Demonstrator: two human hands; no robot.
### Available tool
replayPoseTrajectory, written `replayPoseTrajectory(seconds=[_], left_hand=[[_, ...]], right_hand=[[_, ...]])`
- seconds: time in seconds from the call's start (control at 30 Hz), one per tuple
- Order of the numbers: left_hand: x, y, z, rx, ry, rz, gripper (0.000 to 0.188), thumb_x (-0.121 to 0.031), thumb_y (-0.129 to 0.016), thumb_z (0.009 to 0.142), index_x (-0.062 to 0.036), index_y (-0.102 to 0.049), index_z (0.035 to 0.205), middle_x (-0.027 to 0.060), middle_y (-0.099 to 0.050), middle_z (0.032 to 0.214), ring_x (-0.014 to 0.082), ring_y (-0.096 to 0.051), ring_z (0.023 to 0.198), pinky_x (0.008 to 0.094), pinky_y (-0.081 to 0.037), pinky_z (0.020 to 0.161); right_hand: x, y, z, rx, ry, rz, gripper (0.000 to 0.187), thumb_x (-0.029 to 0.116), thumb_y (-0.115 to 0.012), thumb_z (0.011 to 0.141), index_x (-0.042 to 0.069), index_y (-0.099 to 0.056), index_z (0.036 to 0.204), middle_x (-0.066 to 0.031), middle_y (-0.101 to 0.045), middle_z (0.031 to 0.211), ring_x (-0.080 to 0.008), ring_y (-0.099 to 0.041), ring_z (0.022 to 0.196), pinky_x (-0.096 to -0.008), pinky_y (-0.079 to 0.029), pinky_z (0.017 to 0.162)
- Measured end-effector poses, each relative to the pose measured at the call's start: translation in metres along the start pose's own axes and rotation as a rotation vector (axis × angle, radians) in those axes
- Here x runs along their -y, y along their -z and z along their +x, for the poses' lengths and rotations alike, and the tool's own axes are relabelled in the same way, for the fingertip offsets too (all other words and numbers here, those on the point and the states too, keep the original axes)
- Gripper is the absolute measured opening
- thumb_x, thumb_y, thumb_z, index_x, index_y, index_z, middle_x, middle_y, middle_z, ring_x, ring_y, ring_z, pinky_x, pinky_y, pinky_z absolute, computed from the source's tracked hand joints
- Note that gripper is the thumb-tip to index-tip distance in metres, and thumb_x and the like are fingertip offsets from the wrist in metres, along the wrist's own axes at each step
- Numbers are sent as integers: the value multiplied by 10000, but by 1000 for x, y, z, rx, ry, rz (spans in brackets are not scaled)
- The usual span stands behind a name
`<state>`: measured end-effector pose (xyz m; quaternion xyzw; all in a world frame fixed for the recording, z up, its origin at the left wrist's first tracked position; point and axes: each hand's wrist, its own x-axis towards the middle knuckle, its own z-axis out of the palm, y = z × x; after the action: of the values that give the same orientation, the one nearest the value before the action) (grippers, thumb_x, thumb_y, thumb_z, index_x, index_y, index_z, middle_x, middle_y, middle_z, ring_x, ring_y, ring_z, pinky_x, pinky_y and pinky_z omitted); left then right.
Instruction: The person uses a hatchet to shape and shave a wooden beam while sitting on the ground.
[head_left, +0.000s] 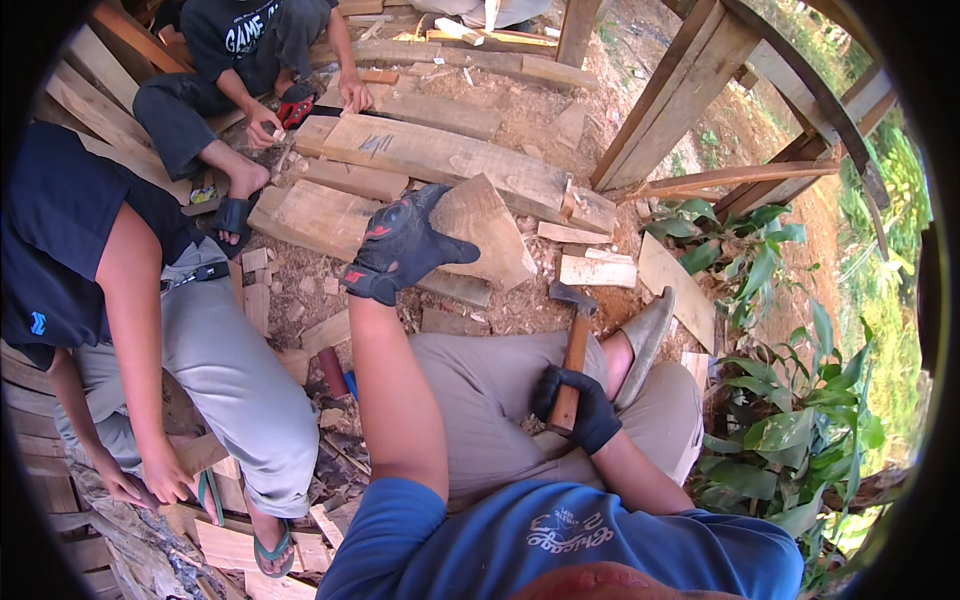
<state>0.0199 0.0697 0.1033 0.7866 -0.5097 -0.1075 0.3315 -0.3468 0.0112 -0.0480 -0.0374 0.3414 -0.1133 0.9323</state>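
Grip of black-gloved left hand [405, 243] on pale flat wooden piece [488, 232] is partly hidden; black-gloved right hand [585, 410] wraps wooden-handled hatchet [577, 345] over legs [500, 375]; its long axis points away, metal head foremost.

I see a narrow gap between the wood block [485, 235] and hatchet [576, 352]; a long plank [450, 162] bars the ground's [625, 95] far side, leaves [785, 435] its right.

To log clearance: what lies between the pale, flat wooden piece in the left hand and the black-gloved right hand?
In the head view: pale wood chips, then the person's grey-brown trousered leg.
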Motion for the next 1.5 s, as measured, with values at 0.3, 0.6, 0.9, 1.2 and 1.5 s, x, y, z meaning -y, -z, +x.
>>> replayPoseTrajectory(seconds=[0.3, 0.6, 0.9, 1.2, 1.5], left_hand=[[1, 5, -8, -59, 75, -15, 847, -459, -944, 700, -62, -678, 1400, 218, -750, 1288, 412, -704, 1212, 472, -556, 1029], [13, 12, -15, -19, 30, 27, 855, -374, -976, 670, -104, -663, 1418, 183, -742, 1319, 395, -693, 1244, 472, -540, 1049], [53, 11, -25, -21, -78, 46, 989, -208, -1024, 578, -149, -621, 1479, 126, -691, 1434, 368, -643, 1338, 476, -520, 1116], [30, -31, 1, 231, 118, 273, 920, -165, -975, 589, -145, -624, 1439, 175, -701, 1365, 404, -657, 1291, 474, -534, 1098], [9, -66, 18, 144, -96, 278, 675, -117, -833, 713, -85, -633, 1357, 223, -698, 1312, 444, -661, 1230, 496, -547, 1054]], right_hand=[[14, -45, -98, -468, 305, -1260, 189, 158, -825, 900, 4, -716, 914, -72, -723, 751, -163, -723, 703, -344, -573, 655], [21, -99, -70, -306, 783, -995, 199, 211, -787, 1007, 42, -686, 1039, -12, -665, 746, -117, -667, 645, -304, -548, 612], [9, -33, -47, -505, 478, -1170, 302, 310, -826, 947, 31, -710, 964, -34, -656, 657, -121, -635, 560, -313, -509, 530], [30, -44, -73, -440, 512, -1226, 276, 306, -807, 962, 49, -710, 945, -33, -674, 683, -119, -639, 560, -325, -523, 544], [17, -25, -81, -484, 449, -1130, 244, 258, -801, 965, 33, -708, 941, -27, -675, 691, -122, -644, 571, -315, -517, 549]])
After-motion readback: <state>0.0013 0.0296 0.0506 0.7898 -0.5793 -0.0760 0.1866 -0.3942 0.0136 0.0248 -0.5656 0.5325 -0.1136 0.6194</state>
